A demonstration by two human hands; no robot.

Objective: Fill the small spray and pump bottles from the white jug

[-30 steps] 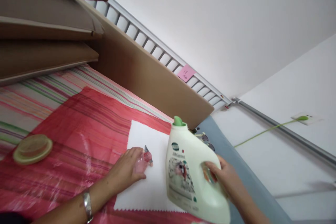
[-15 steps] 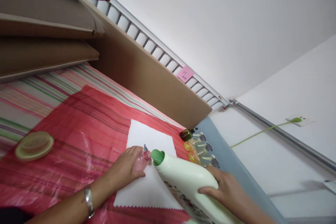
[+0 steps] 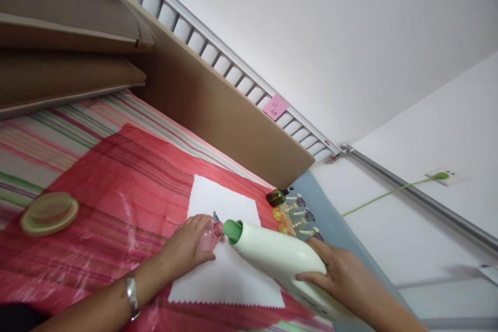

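Observation:
My left hand (image 3: 192, 244) is wrapped round a small clear pink bottle (image 3: 210, 237), whose uncapped neck faces right. In my right hand (image 3: 338, 275) is a large pale green jug-like bottle (image 3: 276, 257), gripped near its handle and tilted so its mouth points left. Its green spout (image 3: 232, 231) sits right at the small bottle's neck; whether they touch, I cannot tell. No liquid stream can be made out. Both are above a white cloth with zigzag edges (image 3: 229, 285). A small grey piece (image 3: 216, 217) shows just behind the pink bottle.
A yellowish round lid or dish (image 3: 50, 212) lies at left on a red plastic sheet (image 3: 116, 176). Several spray bottles (image 3: 299, 223) and a dark green bottle (image 3: 275, 197) stand beyond the cloth. A brown board (image 3: 218, 109) and stacked cushions (image 3: 70, 15) border the far side.
My right hand has turned the large bottle closer to level, so more of the white cloth shows beneath it. My left hand has kept its place with the pink bottle.

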